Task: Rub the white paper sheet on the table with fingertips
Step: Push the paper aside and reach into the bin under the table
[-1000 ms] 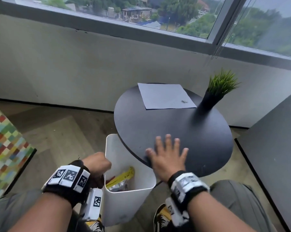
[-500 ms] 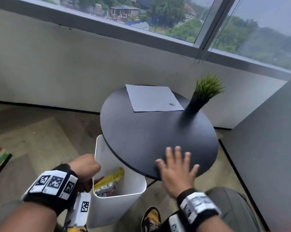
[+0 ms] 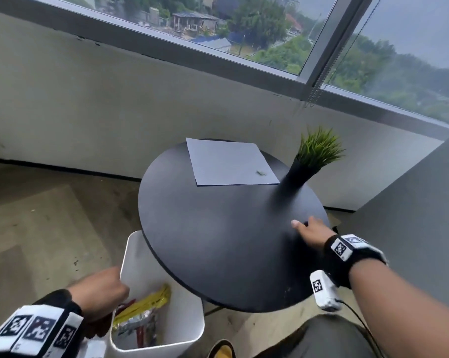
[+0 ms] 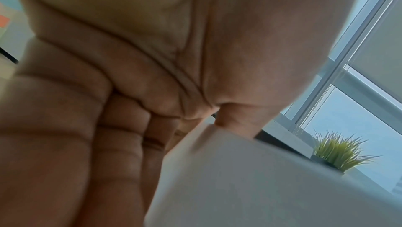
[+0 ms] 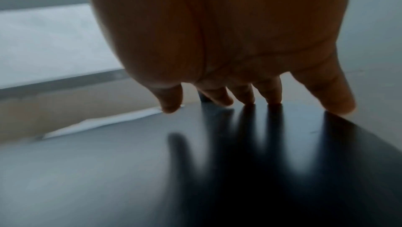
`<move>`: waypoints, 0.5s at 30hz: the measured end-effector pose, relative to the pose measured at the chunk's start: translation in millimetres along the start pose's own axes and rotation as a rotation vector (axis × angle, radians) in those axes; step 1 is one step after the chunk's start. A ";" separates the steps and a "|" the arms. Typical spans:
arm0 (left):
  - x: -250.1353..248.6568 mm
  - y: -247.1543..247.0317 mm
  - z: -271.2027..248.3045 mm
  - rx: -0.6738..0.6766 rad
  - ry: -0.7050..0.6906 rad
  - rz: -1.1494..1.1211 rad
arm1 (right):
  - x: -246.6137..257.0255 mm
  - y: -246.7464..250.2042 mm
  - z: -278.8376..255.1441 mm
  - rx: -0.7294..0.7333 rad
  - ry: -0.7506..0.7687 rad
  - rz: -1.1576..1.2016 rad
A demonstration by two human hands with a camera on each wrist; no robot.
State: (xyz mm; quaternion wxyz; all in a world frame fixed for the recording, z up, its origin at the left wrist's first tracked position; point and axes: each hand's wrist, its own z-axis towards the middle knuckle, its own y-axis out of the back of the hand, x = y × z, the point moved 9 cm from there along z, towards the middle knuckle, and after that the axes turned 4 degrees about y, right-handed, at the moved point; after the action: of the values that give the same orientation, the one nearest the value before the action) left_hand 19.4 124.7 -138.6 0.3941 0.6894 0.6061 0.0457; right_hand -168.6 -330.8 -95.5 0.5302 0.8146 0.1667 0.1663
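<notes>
The white paper sheet [image 3: 231,162] lies flat on the far side of the round black table [image 3: 218,241], with a small speck [image 3: 261,172] near its right corner. My right hand [image 3: 304,226] rests at the table's right edge, well short of the sheet. In the right wrist view its straight, spread fingers [image 5: 272,93] touch the dark top, and the sheet [image 5: 104,122] shows edge-on beyond the thumb. My left hand [image 3: 107,288] is low at the left, fingers curled [image 4: 121,119], thumb over the white bin's rim [image 4: 217,137].
A black pot with green grass [image 3: 316,151] stands just right of the sheet. The white bin [image 3: 182,324] holding yellow wrappers [image 3: 146,306] sits under the table's near-left edge. A grey panel [image 3: 412,215] rises at the right, a wall and window behind.
My right hand has slid from the table's near edge round to its right edge. The left hand has stayed at the bin's rim. The head view has shifted.
</notes>
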 end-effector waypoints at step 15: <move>-35.0 9.2 7.0 0.007 -0.109 0.003 | 91.5 3.9 22.1 0.080 0.288 -0.266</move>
State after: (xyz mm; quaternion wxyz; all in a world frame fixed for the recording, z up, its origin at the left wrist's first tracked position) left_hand 21.5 91.1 -123.4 0.4240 0.6933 0.5827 0.0066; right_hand -77.0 -309.1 -91.8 0.4854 0.7735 0.3536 0.2028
